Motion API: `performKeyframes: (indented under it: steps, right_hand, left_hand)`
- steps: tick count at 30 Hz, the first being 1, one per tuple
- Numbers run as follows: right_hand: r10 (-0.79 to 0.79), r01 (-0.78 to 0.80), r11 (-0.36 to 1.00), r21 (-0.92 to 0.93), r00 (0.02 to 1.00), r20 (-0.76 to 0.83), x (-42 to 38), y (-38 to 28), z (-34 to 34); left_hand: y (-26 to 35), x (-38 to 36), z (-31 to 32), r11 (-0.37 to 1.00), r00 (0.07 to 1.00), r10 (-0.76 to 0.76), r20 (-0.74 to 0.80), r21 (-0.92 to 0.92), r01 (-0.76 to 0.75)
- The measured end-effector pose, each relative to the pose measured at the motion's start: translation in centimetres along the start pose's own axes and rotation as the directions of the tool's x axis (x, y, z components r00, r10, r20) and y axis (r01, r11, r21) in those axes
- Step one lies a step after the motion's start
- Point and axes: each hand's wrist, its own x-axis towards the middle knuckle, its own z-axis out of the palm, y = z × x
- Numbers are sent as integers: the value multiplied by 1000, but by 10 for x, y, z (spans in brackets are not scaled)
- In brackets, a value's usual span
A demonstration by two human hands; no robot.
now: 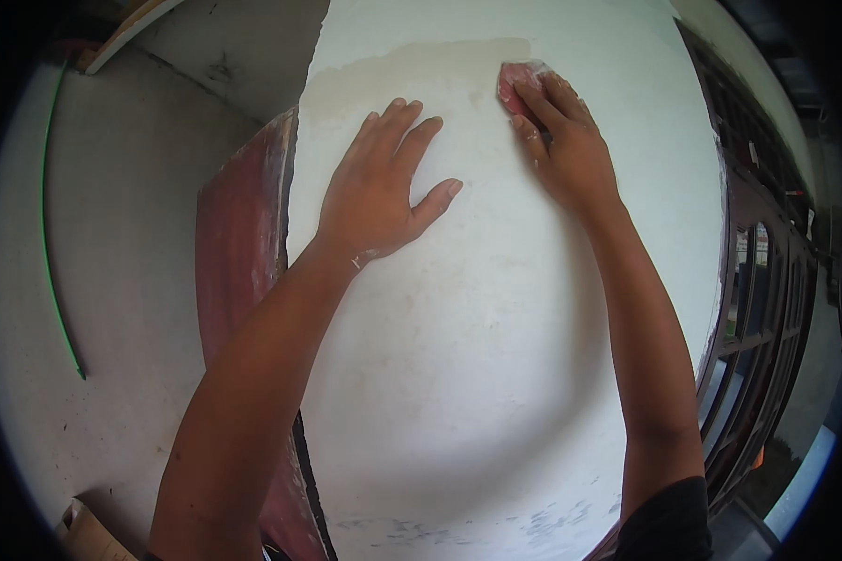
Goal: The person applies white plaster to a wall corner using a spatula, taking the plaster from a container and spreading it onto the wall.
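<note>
Forearms reach from the near edge across a white-coated panel [458, 374]. Left hand [379, 192] lies flat, fingers spread and released, mid-panel. Right hand [561, 140] presses a reddish sanding pad [515, 79] under extended fingers, far right.

Building under renovation or finishing, not a furnished room. Evidence: white-coated panel [458, 355] under the fingers, with a duller grey-beige patch [421, 70] just above the fingertips. Bare reddish wood edge [239, 252] left of the fingers, smeared with white. Rough grey cement floor [122, 234] beyond it, with a green cord [54, 252] on it. Dark wooden window frames [758, 271] far right of the fingers.
</note>
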Motion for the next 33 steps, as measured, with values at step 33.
performKeyframes:
  steps: [33]
  right_hand:
    - [21,-18,998,52,999,-45,3,4,-4]
  left_hand:
    - [0,-2,0,1000,1000,-1,-20,-2,1]
